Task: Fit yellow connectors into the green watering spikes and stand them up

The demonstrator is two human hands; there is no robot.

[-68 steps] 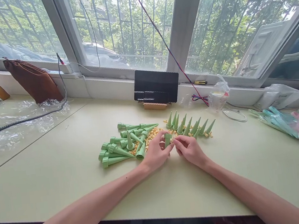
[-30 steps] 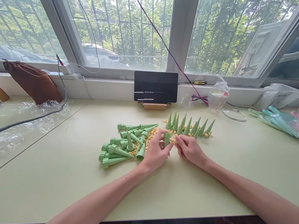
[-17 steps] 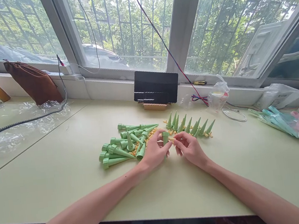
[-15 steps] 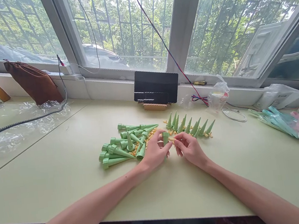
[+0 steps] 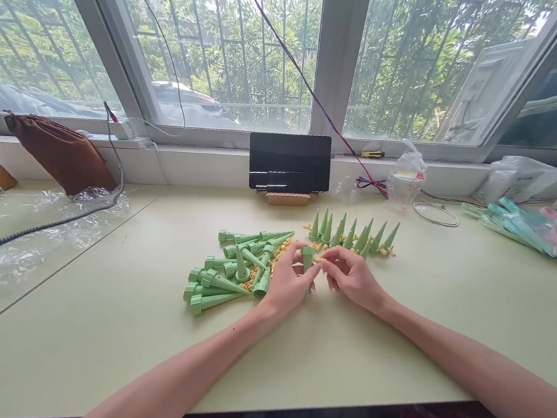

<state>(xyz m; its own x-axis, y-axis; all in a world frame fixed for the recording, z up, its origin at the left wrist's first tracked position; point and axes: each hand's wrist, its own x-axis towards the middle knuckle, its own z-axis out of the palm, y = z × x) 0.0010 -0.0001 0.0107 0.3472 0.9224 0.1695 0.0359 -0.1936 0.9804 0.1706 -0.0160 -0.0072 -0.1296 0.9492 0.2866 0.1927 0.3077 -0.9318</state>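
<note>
My left hand (image 5: 289, 280) is closed around a green plastic spike (image 5: 308, 256), its capped end up and its lower part partly hidden by my fingers. Close beside it, my right hand (image 5: 354, 275) pinches a small yellow piece (image 5: 319, 261) against the side of the spike's cap; whether they touch I cannot tell. Left of my hands lies a pile of green spikes (image 5: 218, 301) with wide caps, one standing point up. Small yellow pieces (image 5: 280, 254) are scattered among them. Behind my right hand, several green spikes (image 5: 338, 230) stand point up in a row, with yellow pieces at their bases.
A black tablet (image 5: 290, 162) leans on a stand at the back. Plastic-wrapped items (image 5: 537, 226) lie at the right, near a coiled white cable (image 5: 436, 215). A brown pouch (image 5: 63, 153), clear plastic wrap (image 5: 58, 217) and a dark braided cable (image 5: 44, 225) occupy the left.
Both hands keep nearly the same place and grip. The view has shifted very slightly; nothing else has visibly moved.
</note>
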